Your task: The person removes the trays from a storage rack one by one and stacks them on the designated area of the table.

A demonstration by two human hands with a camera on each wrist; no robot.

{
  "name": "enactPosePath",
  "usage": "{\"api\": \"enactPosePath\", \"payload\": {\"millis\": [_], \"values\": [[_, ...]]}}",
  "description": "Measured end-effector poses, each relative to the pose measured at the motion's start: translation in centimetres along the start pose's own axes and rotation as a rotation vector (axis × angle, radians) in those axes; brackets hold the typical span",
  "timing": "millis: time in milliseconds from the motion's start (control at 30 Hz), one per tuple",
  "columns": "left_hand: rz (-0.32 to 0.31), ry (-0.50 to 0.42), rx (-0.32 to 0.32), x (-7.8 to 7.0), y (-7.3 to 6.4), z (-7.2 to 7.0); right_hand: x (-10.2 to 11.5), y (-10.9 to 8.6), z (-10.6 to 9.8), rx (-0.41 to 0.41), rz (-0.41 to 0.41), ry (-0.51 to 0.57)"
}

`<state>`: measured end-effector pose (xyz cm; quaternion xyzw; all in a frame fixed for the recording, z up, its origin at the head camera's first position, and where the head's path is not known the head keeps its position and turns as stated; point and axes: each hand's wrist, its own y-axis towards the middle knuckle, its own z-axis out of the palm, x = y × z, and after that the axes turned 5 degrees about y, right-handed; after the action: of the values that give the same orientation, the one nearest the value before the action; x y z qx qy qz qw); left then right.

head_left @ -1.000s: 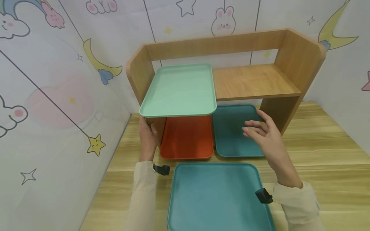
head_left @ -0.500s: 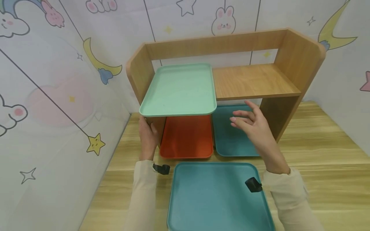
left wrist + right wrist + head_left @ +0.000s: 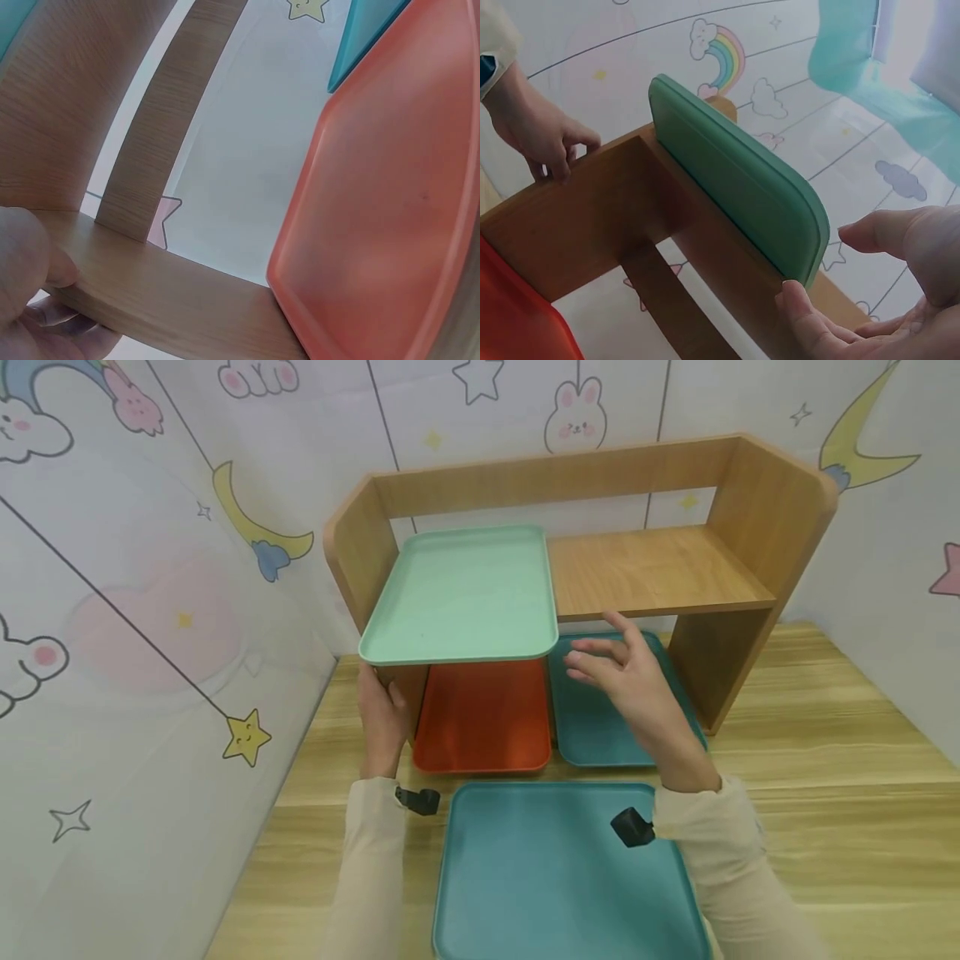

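On the wooden shelf [image 3: 780,502], left end of the upper board [image 3: 660,568] — one mint tray [image 3: 465,597], overhanging the front edge.
Left hand [image 3: 382,714] grips the front edge of the left side panel [image 3: 358,552]; right hand [image 3: 633,685], thumb and fingers apart, is just beside the mint tray's front right corner — contact cannot be told. Below the board: red tray [image 3: 483,718] at left, teal tray [image 3: 600,727] at right. Blue tray [image 3: 555,868] on the table [image 3: 840,777], before the shelf's front edge.
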<state>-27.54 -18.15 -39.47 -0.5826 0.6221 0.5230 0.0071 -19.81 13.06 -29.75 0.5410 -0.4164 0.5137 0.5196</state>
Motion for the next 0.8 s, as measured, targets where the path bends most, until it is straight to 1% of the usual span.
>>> {"api": "enactPosePath", "payload": {"millis": [200,333,567,800], "values": [[-0.008,0.007,0.007,0.1,0.0,0.1,0.4,0.4,1.0,0.015,-0.003,0.061],[-0.01,0.002,0.008,0.1,0.0,0.1,0.6,0.7,1.6,0.037,0.015,0.066],[-0.007,0.031,0.008,0.0,0.0,0.1,0.7,1.2,2.8,0.072,0.057,0.084],[-0.019,0.048,0.02,-0.2,0.0,0.0,0.7,1.5,3.6,0.078,0.035,0.136]]}}
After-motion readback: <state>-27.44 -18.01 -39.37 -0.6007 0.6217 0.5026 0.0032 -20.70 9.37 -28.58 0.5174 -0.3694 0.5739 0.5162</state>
